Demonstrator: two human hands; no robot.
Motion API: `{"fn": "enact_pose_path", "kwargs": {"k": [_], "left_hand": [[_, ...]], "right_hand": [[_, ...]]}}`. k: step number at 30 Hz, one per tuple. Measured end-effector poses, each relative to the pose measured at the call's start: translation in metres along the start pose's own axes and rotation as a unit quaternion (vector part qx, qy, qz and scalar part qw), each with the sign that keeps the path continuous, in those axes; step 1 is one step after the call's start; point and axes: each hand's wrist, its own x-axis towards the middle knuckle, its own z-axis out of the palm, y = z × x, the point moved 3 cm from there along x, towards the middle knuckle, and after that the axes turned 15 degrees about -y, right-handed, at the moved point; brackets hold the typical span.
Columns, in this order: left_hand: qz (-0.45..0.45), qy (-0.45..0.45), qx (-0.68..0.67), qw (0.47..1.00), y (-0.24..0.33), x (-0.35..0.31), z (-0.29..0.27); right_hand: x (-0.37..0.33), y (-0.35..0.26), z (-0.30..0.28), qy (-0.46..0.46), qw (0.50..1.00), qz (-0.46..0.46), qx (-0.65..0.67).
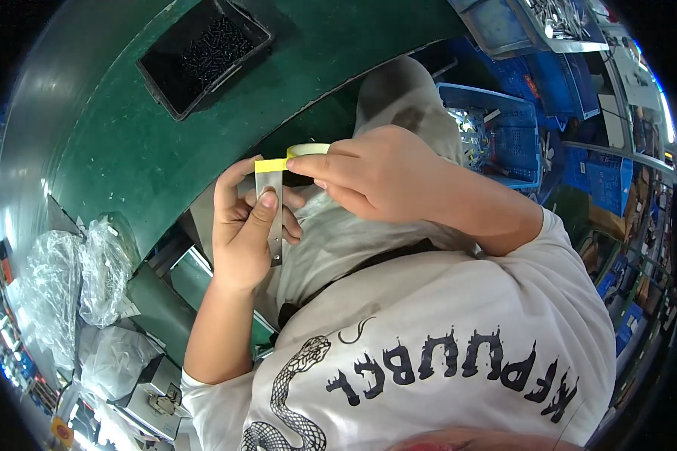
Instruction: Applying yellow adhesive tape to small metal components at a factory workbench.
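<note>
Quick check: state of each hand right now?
Left hand: closed, holding a flat grey metal strip.
Right hand: closed, holding a round yellow tape roll.

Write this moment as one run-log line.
left hand: holds grey strip | right hand: holds tape roll | yellow tape: across strip's upper end | black bin: on green table

The tape roll (308, 149) is right of the bar (269, 179).

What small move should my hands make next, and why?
Perhaps your right hand should press the yellow tape onto the metal strip, since it lies across the upper end and runs to the tape roll, while your left hand holds the strip.
</note>
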Motion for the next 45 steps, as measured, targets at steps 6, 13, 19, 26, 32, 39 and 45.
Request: {"fn": "enact_pose_path", "kwargs": {"k": [6, 13, 19, 26, 32, 39, 45], "left_hand": [[-0.017, -0.004, -0.012, 1.000, 0.001, 0.002, 0.000], [-0.086, 0.086, 0.150, 0.981, 0.003, 0.002, 0.013], [-0.030, 0.094, 0.266, 0.959, -0.006, -0.001, -0.003], [0.021, 0.061, 0.553, 0.831, 0.017, 0.004, 0.003], [0.025, 0.044, 0.589, 0.806, 0.014, 0.001, 0.008], [-0.035, 0.049, 0.530, 0.846, 0.013, -0.002, 0.005], [0.003, 0.030, 0.503, 0.863, 0.012, -0.003, 0.007]], "right_hand": [[0.001, 0.002, 0.002, -0.013, 1.000, 0.010, -0.021], [-0.001, 0.000, 0.009, -0.015, 0.999, 0.013, -0.034], [0.001, -0.001, 0.006, -0.017, 0.999, 0.020, -0.025], [0.007, -0.003, 0.003, -0.013, 0.999, 0.025, -0.037], [0.007, -0.006, -0.002, -0.031, 0.999, 0.027, -0.021], [0.012, -0.016, -0.007, -0.020, 0.999, 0.032, 0.003], [0.013, -0.020, -0.011, -0.064, 0.996, 0.063, 0.004]]}}
